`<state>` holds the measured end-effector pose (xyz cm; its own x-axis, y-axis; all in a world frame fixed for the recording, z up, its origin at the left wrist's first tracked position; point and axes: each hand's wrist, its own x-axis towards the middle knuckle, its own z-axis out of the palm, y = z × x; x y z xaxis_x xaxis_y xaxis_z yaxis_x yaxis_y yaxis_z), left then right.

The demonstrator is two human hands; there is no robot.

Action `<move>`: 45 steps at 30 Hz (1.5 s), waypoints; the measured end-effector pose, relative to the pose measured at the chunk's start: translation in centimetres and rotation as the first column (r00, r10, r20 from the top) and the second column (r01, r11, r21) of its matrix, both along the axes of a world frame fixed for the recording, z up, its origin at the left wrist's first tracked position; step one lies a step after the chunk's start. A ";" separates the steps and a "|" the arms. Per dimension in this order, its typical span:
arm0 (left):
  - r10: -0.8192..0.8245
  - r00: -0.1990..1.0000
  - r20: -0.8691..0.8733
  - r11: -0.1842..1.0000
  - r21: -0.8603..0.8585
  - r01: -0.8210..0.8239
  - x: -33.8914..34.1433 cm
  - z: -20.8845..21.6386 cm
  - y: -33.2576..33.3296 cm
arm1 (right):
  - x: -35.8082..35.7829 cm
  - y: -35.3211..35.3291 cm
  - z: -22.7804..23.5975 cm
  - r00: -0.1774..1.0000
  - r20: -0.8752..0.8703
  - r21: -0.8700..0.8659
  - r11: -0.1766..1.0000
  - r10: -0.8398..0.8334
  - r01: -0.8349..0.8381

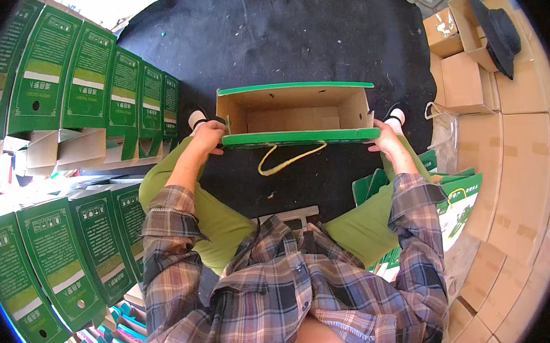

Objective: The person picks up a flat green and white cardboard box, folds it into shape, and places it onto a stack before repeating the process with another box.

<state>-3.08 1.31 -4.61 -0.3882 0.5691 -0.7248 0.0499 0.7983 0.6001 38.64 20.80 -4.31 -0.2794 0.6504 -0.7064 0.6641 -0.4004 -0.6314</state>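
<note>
An open-topped carton [298,136], green outside and bare brown cardboard inside, is held between my knees over the dark ground. Its inside shows no contents. From its near side hangs a yellow rope handle [280,168] in a loose loop. My left hand [210,136] grips the carton's near left corner, fingers closed on the edge. At the near right corner my right hand [384,138] pinches the wall, part of its fingers hidden behind the cardboard.
Rows of green cartons [93,76] stand along the left, with a second group [58,257] nearer me. By my right leg lean more green cartons [462,206]. Brown boxes [478,157] line the right side, a black hat [497,35] on top. Black sheeting [304,35] covers the floor.
</note>
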 end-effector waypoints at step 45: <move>-0.001 0.564 -0.826 0.767 0.362 0.531 2.0 2.9 3.1 | -1.2 0.8 2.5 0.974 -0.225 0.385 0.920 0.024 0.066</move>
<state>-1.12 4.43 -1.74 -0.3756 0.9021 0.2126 0.8314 0.2265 0.5074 37.42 21.64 -1.77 -0.3819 0.8675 -0.3188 0.4839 -0.1062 -0.8687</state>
